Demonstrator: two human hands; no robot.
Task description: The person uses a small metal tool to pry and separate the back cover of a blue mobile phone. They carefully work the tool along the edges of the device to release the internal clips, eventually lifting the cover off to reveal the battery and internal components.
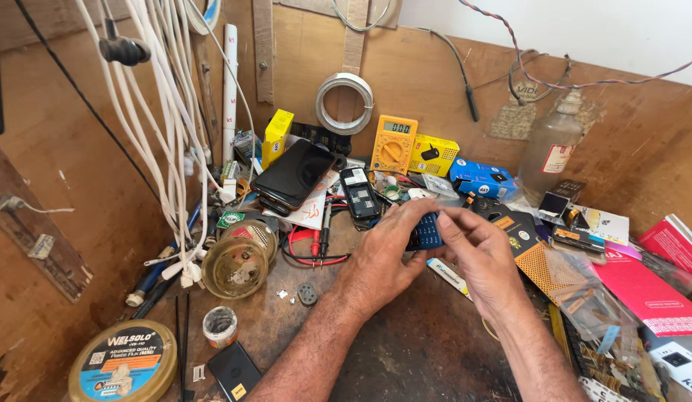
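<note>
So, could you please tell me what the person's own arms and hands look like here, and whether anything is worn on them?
Both forearms are bare as far as the picture shows: no sleeves, gloves or watch. The left hand and the right hand are bare too, with no ring on any finger that shows. The forearms carry some hair, and the nails look short. Above the forearms, the picture's lower edge cuts them off.

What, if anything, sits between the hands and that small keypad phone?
Nothing visible. Both the left hand and the right hand already grip the small keypad phone directly, above the cluttered workbench. The fingers hide much of the phone; only part of its blue keypad shows between them.
</note>
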